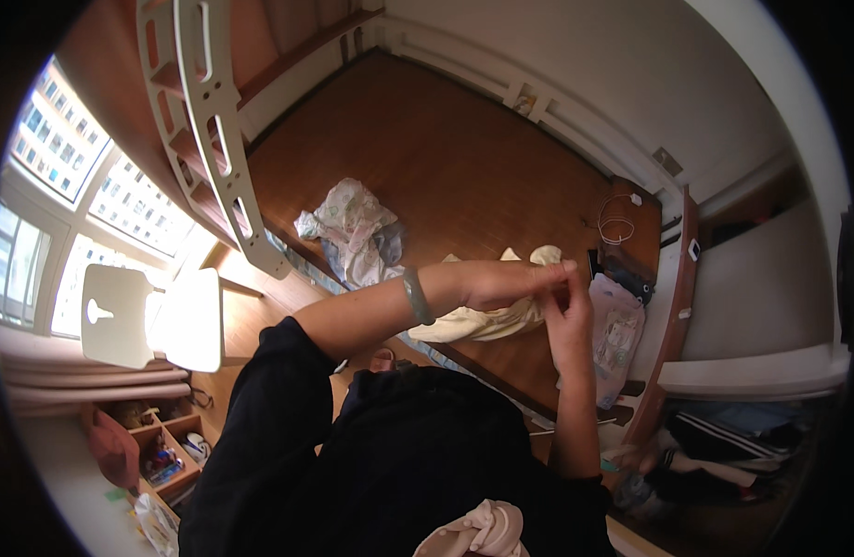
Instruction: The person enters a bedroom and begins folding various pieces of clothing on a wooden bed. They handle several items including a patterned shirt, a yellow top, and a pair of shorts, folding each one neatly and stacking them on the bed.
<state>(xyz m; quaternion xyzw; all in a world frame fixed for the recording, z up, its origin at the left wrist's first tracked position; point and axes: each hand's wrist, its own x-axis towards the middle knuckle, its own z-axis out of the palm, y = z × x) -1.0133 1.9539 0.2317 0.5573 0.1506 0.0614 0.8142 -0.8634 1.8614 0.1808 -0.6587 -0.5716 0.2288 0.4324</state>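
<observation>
My left hand [507, 284] reaches across from the left, with a grey-green bangle [418, 296] on its wrist. Its fingertips meet those of my right hand [570, 303], which comes up from below. A pale yellow cloth [479, 326], seemingly a garment, lies rumpled on the brown bed board [441, 153], directly behind and below both hands. Some of its folds show above my left hand. Whether the fingers pinch part of it is hidden. Farther left on the board lies a crumpled white patterned garment [354, 216], partly over a grey cloth [392, 244].
A white bunk ladder [221, 139] stands at the left, near a white chair [190, 320]. Along the board's right side lie a white cable [616, 230] and a pinkish plastic bag [615, 334]. Folded clothes [726, 438] fill a shelf at lower right. A cubby organizer [166, 456] stands lower left.
</observation>
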